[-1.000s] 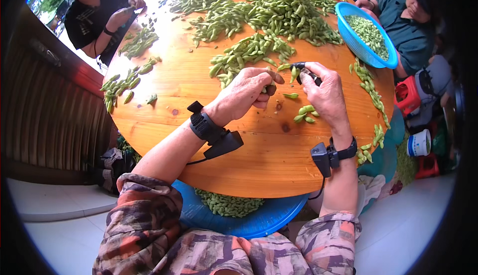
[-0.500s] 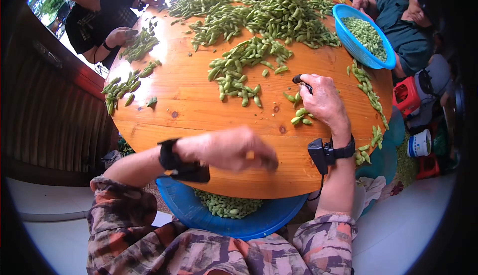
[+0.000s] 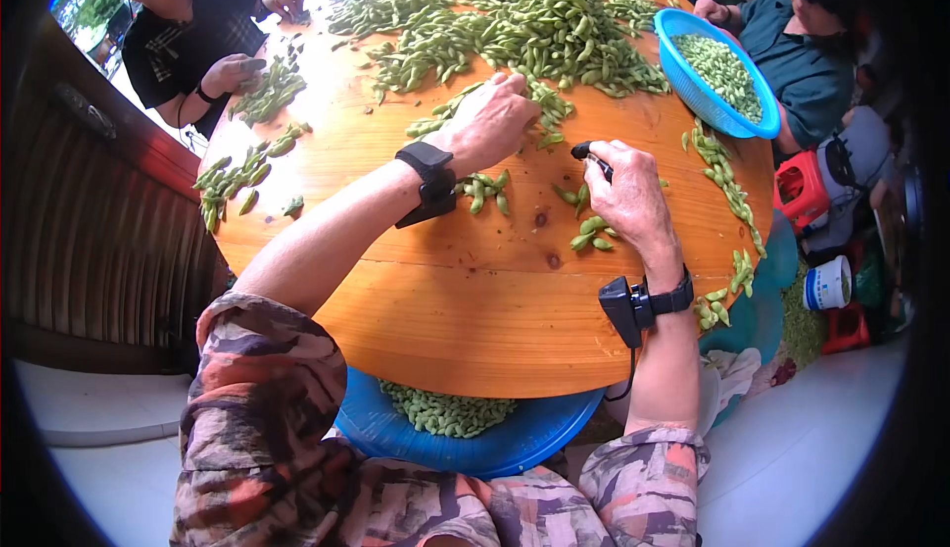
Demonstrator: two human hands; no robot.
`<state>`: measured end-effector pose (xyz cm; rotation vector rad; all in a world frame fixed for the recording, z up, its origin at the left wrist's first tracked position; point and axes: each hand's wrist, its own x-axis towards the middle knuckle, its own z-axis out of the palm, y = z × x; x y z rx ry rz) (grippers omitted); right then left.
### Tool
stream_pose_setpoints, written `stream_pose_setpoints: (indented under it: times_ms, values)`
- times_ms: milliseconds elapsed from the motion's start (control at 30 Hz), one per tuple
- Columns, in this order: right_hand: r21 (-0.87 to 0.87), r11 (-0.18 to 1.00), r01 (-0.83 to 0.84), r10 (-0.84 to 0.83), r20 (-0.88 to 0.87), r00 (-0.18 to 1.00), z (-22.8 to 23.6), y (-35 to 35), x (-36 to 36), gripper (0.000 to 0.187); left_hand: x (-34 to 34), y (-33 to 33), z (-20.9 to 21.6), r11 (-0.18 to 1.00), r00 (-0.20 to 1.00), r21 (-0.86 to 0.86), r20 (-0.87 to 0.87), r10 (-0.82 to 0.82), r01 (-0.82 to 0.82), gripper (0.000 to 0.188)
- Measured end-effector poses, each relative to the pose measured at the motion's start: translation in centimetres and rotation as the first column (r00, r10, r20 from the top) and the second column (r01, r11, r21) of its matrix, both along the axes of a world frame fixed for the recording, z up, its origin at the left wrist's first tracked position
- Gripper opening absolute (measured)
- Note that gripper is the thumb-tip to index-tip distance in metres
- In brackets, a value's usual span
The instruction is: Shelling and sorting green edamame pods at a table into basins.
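On the wooden table, my left hand [image 3: 492,121] reaches over the small middle heap of green soybean pods [image 3: 435,123], fingers curled down among them. Its fingertips are hidden, so whatever it grips does not show. My right hand [image 3: 633,196] is to the right, fingers bent in a pinch, a black covering [image 3: 583,151] on a digit. Anything small in that pinch cannot be made out. Beneath it lie a few loose pods [image 3: 594,233]. Below the table's near edge, a blue basin [image 3: 554,440] holds shelled green beans [image 3: 445,411].
A big mound of pods [image 3: 544,22] covers the table's far side. At the far right stands a light-blue basket [image 3: 708,101] of beans by a person [image 3: 807,62]. Another person [image 3: 193,37] handles pods at the far left. A pod row [image 3: 730,186] follows the right edge.
My left hand has moved from the near edge, above the basin, forward to the middle pods. My right hand stays almost in place. The person at right has lowered a hand from the face.
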<state>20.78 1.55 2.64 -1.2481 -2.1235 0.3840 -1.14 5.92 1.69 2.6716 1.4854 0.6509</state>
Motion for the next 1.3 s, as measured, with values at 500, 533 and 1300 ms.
stream_pose_setpoints:
  times_ms: [500,533,1300]
  values:
    - [-0.556,0.649,-0.519,-0.048,-0.711,0.701,1.4,-1.8,-1.7,0.021,0.9,-8.5,-0.1,0.705,0.373,-0.591,0.802,0.466,0.391,0.018]
    - [-0.554,0.631,-0.543,-0.055,-0.73,0.681,1.3,-1.7,-1.6,0.02,1.0,-8.5,-0.3,0.733,0.377,-0.577,0.809,0.452,0.359,0.017]
    - [-0.507,0.773,-0.381,0.063,-0.536,0.842,0.7,-1.9,-2.0,0.02,0.8,-8.8,-1.4,0.71,0.43,-0.58,0.802,0.414,0.399,0.02]
